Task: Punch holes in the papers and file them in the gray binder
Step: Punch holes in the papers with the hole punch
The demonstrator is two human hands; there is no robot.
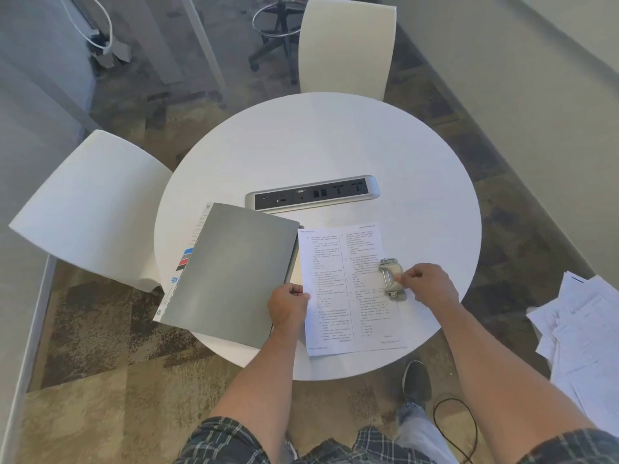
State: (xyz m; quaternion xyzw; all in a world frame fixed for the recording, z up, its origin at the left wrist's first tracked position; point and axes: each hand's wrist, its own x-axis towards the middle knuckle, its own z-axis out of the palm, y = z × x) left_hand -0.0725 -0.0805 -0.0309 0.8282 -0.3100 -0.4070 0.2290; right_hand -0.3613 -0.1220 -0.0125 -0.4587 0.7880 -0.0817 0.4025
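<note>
The print on the paper is too small and soft to read. The right hand covers part of the metal ring mechanism, so whether its rings stand open or closed cannot be told, nor whether the fingers grip it or only touch it. The left hand hides the spot where the sheet's left edge meets the gray binder cover; its fingertips curl out of sight. The cover conceals most of the tabbed dividers beneath. A loose pile of sheets is cut off by the right edge. The sockets in the surface's power strip are too small to identify.
</note>
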